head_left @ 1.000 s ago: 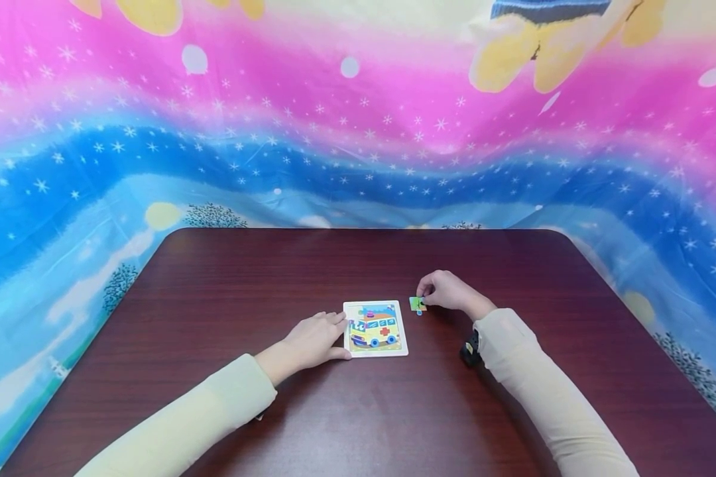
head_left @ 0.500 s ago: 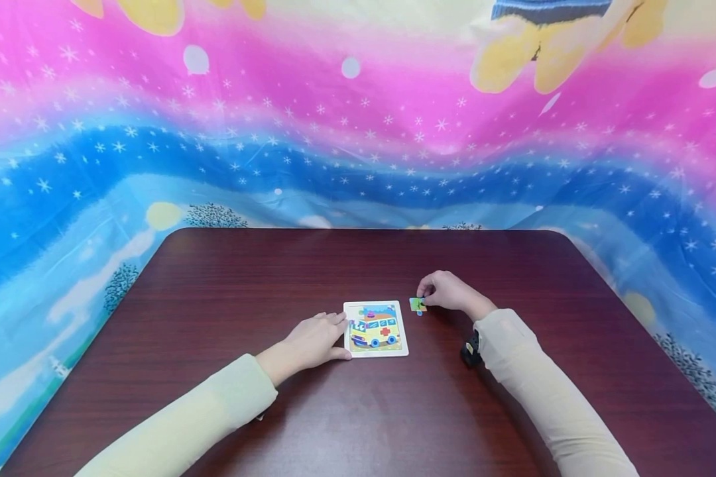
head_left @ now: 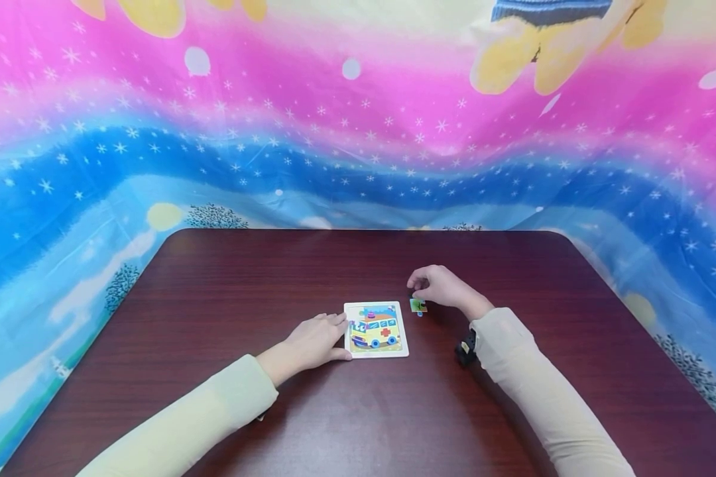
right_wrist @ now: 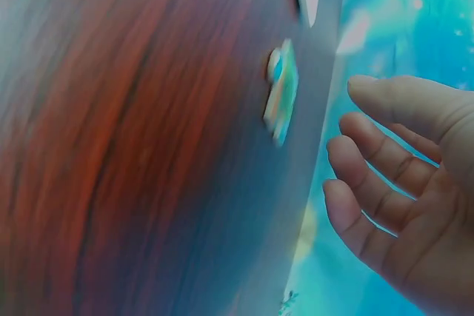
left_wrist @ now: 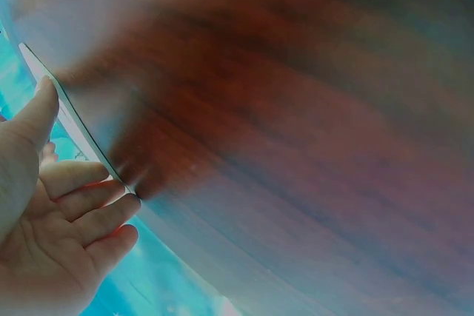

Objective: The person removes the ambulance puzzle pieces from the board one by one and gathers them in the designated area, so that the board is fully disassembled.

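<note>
A white-framed jigsaw board (head_left: 377, 354) lies flat on the table, with a yellow ambulance picture (head_left: 382, 333) in it and a pale patch at its far left corner. My left hand (head_left: 310, 339) rests at the board's left side, thumb at the near corner. In the left wrist view, the fingertips touch the board's edge (left_wrist: 80, 127). Right of the board lies a loose green-and-blue jigsaw piece (head_left: 418, 306). Just above it is my right hand (head_left: 441, 286); the right wrist view shows its fingers loosely bent, apart from the piece (right_wrist: 284, 94), holding nothing.
The dark red-brown wooden table (head_left: 358, 424) has rounded far corners. Behind and beside it hangs a pink and blue patterned cloth (head_left: 358, 146). A black device (head_left: 466, 349) is strapped under the right wrist.
My right hand has let go of the jigsaw piece and shifted slightly up and left over it. The piece has stayed nearly in place; left hand and board have not moved.
</note>
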Action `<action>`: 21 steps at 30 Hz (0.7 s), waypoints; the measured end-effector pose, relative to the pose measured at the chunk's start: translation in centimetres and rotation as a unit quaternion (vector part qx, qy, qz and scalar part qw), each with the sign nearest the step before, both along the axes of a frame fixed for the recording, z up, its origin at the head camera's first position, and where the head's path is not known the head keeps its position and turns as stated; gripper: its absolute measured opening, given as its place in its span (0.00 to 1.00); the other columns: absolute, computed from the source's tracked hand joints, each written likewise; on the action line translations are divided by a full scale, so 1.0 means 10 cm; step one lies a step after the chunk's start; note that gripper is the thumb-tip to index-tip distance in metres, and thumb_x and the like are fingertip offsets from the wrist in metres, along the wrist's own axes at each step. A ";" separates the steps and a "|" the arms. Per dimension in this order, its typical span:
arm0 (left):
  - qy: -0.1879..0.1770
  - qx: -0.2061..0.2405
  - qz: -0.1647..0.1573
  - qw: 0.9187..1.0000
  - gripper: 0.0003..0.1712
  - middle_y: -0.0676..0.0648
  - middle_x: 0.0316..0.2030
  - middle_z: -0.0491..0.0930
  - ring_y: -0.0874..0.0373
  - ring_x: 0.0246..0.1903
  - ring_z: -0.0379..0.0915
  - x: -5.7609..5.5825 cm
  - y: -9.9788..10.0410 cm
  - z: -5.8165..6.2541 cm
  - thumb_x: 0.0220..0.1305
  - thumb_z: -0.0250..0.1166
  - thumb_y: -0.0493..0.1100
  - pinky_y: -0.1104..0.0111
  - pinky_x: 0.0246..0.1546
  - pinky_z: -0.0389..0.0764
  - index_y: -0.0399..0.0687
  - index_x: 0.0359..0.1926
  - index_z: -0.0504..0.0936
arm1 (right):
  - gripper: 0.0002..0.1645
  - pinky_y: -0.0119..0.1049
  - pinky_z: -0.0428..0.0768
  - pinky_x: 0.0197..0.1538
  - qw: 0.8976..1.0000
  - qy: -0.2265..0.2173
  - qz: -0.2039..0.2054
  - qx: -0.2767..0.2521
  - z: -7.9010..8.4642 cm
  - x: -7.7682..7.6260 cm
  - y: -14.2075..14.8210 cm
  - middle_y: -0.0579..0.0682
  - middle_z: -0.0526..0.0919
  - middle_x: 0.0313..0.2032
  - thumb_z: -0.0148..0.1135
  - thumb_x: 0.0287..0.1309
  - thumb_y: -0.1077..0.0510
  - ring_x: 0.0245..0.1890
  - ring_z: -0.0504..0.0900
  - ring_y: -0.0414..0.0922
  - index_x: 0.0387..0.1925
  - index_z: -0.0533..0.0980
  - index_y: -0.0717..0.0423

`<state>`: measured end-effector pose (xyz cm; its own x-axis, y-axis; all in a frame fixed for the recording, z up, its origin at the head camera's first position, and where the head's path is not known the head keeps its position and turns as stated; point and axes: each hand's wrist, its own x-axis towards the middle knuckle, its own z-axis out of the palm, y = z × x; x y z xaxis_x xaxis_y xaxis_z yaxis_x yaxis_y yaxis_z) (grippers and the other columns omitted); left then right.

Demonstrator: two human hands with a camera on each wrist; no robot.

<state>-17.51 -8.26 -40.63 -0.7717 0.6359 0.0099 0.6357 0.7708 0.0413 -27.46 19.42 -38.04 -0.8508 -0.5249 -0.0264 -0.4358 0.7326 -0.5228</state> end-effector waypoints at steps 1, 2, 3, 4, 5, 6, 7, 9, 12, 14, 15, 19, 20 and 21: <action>0.001 0.000 -0.001 1.000 0.38 0.38 0.56 0.71 0.49 0.56 0.67 0.00 0.00 0.00 0.55 0.62 0.60 0.59 0.58 0.65 0.34 0.55 0.73 | 0.09 0.38 0.77 0.38 1.000 0.002 0.001 -0.001 0.01 0.01 -0.03 0.48 0.79 0.32 0.65 0.51 0.66 0.34 0.75 0.45 0.37 0.80 0.59; 0.001 0.000 -0.001 1.000 0.38 0.38 0.56 0.71 0.48 0.56 0.67 0.00 0.00 0.00 0.55 0.62 0.60 0.59 0.58 0.65 0.34 0.55 0.73 | 0.09 0.38 0.77 0.38 1.000 0.004 0.003 -0.003 0.02 0.02 -0.06 0.48 0.79 0.32 0.65 0.51 0.65 0.35 0.75 0.45 0.37 0.80 0.59; 0.002 0.000 -0.002 1.000 0.38 0.38 0.56 0.71 0.48 0.56 0.67 0.00 0.00 0.00 0.55 0.63 0.60 0.59 0.58 0.66 0.33 0.55 0.74 | 0.09 0.38 0.78 0.38 1.000 0.004 0.005 -0.006 0.03 0.03 -0.08 0.48 0.79 0.33 0.65 0.51 0.65 0.35 0.76 0.45 0.37 0.80 0.59; 0.002 0.001 -0.003 1.000 0.38 0.38 0.56 0.71 0.48 0.56 0.67 0.01 0.00 0.01 0.55 0.63 0.60 0.59 0.58 0.66 0.33 0.55 0.74 | 0.10 0.38 0.78 0.39 1.000 0.004 0.006 -0.010 0.04 0.04 -0.11 0.48 0.80 0.33 0.65 0.51 0.65 0.35 0.76 0.45 0.38 0.79 0.60; 0.003 0.001 -0.003 1.000 0.38 0.38 0.56 0.71 0.48 0.56 0.67 0.01 0.00 0.01 0.55 0.63 0.60 0.59 0.58 0.66 0.33 0.55 0.74 | 0.10 0.38 0.78 0.39 1.000 0.005 0.007 -0.011 0.04 0.05 -0.14 0.48 0.80 0.33 0.66 0.50 0.65 0.35 0.76 0.45 0.38 0.80 0.60; 0.003 0.000 -0.004 1.000 0.38 0.38 0.56 0.71 0.48 0.56 0.67 0.01 0.00 0.01 0.55 0.62 0.60 0.59 0.58 0.66 0.33 0.55 0.74 | 0.11 0.38 0.78 0.39 1.000 0.005 0.008 -0.013 0.04 0.06 -0.17 0.48 0.80 0.33 0.66 0.51 0.64 0.35 0.76 0.45 0.38 0.79 0.60; 0.003 -0.001 -0.004 1.000 0.38 0.38 0.56 0.71 0.47 0.56 0.67 0.01 0.00 0.01 0.55 0.62 0.61 0.59 0.58 0.66 0.33 0.55 0.74 | 0.11 0.38 0.78 0.39 1.000 0.006 0.009 -0.014 0.04 0.07 -0.19 0.48 0.80 0.33 0.66 0.51 0.64 0.35 0.76 0.44 0.38 0.79 0.60; 0.005 -0.002 -0.005 1.000 0.38 0.37 0.55 0.72 0.47 0.56 0.68 0.01 0.00 0.01 0.55 0.62 0.61 0.59 0.58 0.66 0.33 0.55 0.74 | 0.11 0.37 0.78 0.39 1.000 0.007 0.010 -0.015 0.04 0.09 -0.24 0.47 0.79 0.33 0.66 0.51 0.63 0.34 0.76 0.43 0.38 0.80 0.59; 0.006 -0.003 -0.006 1.000 0.38 0.38 0.55 0.72 0.47 0.55 0.68 0.01 0.00 0.01 0.55 0.63 0.60 0.59 0.58 0.66 0.33 0.55 0.74 | 0.11 0.35 0.78 0.38 1.000 0.007 0.013 -0.013 0.03 0.10 -0.31 0.45 0.79 0.32 0.67 0.50 0.62 0.34 0.75 0.42 0.38 0.80 0.58; 0.005 -0.004 -0.006 1.000 0.38 0.38 0.55 0.72 0.47 0.55 0.68 0.01 0.00 0.01 0.55 0.63 0.60 0.59 0.58 0.66 0.33 0.55 0.74 | 0.12 0.34 0.78 0.37 1.000 0.002 0.016 -0.012 0.03 0.12 -0.36 0.45 0.79 0.32 0.67 0.50 0.62 0.34 0.75 0.42 0.39 0.80 0.57; 0.005 -0.004 -0.005 1.000 0.38 0.38 0.55 0.72 0.47 0.55 0.68 0.00 0.00 0.01 0.55 0.63 0.61 0.59 0.58 0.66 0.33 0.55 0.74 | 0.12 0.34 0.78 0.36 1.000 0.000 0.019 -0.012 0.03 0.13 -0.38 0.45 0.79 0.32 0.67 0.50 0.62 0.34 0.75 0.42 0.39 0.79 0.57; 0.003 -0.002 -0.004 1.000 0.38 0.38 0.56 0.72 0.47 0.56 0.68 0.00 0.01 0.02 0.55 0.63 0.60 0.59 0.58 0.65 0.33 0.55 0.73 | 0.12 0.33 0.78 0.35 0.999 -0.007 0.032 -0.009 0.03 0.15 -0.47 0.45 0.78 0.32 0.67 0.50 0.62 0.33 0.75 0.42 0.39 0.79 0.57; 0.003 0.000 -0.004 1.000 0.38 0.38 0.55 0.72 0.47 0.55 0.68 0.00 0.01 0.02 0.55 0.63 0.60 0.59 0.58 0.65 0.33 0.55 0.73 | 0.12 0.32 0.78 0.35 0.999 -0.006 0.036 -0.006 0.03 0.15 -0.49 0.45 0.78 0.32 0.67 0.50 0.62 0.33 0.75 0.42 0.39 0.79 0.56; 0.004 0.002 -0.004 1.000 0.38 0.38 0.55 0.72 0.46 0.55 0.68 0.00 0.01 0.02 0.55 0.63 0.60 0.59 0.58 0.66 0.33 0.55 0.73 | 0.11 0.32 0.77 0.36 0.999 -0.004 0.041 -0.004 0.02 0.16 -0.50 0.44 0.78 0.32 0.67 0.50 0.62 0.33 0.75 0.42 0.39 0.79 0.56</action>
